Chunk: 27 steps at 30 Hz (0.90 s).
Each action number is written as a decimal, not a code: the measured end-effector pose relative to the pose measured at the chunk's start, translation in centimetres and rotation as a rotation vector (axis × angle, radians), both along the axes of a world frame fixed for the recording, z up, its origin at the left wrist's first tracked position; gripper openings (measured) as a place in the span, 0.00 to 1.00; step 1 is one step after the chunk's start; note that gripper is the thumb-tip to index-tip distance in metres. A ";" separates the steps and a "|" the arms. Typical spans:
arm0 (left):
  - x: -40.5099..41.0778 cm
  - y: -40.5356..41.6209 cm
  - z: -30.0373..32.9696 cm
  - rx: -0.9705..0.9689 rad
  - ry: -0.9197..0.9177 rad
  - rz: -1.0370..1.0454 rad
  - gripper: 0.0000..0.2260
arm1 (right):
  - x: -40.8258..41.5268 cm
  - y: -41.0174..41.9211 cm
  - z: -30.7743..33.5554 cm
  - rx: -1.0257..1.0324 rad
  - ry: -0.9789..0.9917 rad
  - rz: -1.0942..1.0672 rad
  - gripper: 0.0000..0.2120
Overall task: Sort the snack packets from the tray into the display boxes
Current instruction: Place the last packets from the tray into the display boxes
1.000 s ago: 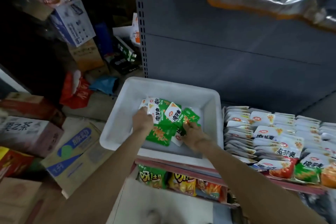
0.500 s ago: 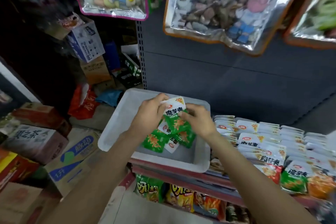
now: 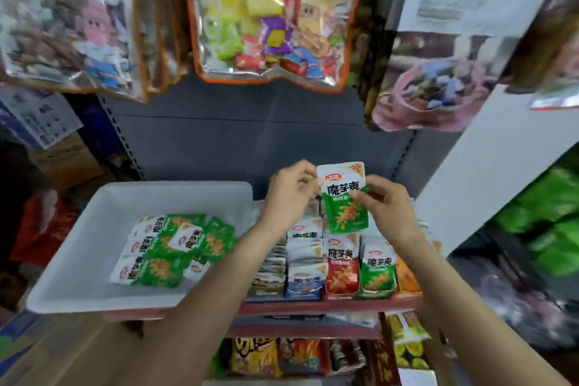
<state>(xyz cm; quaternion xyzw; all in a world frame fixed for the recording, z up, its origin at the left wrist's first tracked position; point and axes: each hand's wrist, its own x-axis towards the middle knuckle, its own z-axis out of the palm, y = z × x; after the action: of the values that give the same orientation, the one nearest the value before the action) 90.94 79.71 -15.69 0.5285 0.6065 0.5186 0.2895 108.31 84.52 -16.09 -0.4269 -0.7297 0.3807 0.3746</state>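
Now both hands hold green packet (image 3: 344,197) upright.

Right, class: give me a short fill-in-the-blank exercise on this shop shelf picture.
1. Both hands hold one packet whose lower half is ____.
2. The remaining packets lie in a ____ tray.
3. The tray sits to the ____ of the display boxes.
4. The left hand pinches the held packet's ____ edge.

Missing words: green; white; left; left

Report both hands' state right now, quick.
Left hand: closed, pinching the upper left edge of the green snack packet.
Right hand: closed, its grip on the same packet's right edge.
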 end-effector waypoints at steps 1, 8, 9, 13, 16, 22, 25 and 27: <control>1.4 0.6 -0.2 0.000 0.020 -0.017 0.09 | 1.4 0.4 -0.3 -0.015 0.000 -0.015 0.03; 7.7 3.3 -1.8 -0.020 0.165 -0.052 0.06 | 7.5 2.8 -3.3 -0.085 0.025 -0.095 0.02; 8.0 3.4 -2.1 -0.021 0.186 -0.051 0.06 | 7.9 2.9 -3.6 -0.096 0.026 -0.098 0.02; 8.9 3.6 -3.0 -0.053 0.264 -0.043 0.04 | 8.8 3.4 -4.8 -0.132 -0.016 -0.068 0.02; 9.2 3.7 -4.1 -0.131 0.288 -0.054 0.03 | 9.2 3.7 -5.6 -0.166 -0.099 -0.044 0.13; 10.1 3.6 -5.7 -0.265 0.344 -0.118 0.04 | 9.3 3.3 -6.0 -0.066 -0.175 -0.033 0.04; 10.5 3.9 -5.3 -0.216 0.383 -0.112 0.06 | 9.3 3.6 -5.9 0.000 -0.260 -0.032 0.03; 10.8 4.0 -5.2 -0.152 0.458 -0.110 0.05 | 9.3 3.8 -5.8 0.063 -0.305 -0.048 0.04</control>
<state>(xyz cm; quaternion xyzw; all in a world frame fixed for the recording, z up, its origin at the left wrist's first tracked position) 101.69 83.76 -20.84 0.6411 0.6641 0.3215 0.2111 117.57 88.30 -21.86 -0.4851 -0.7792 0.2794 0.2819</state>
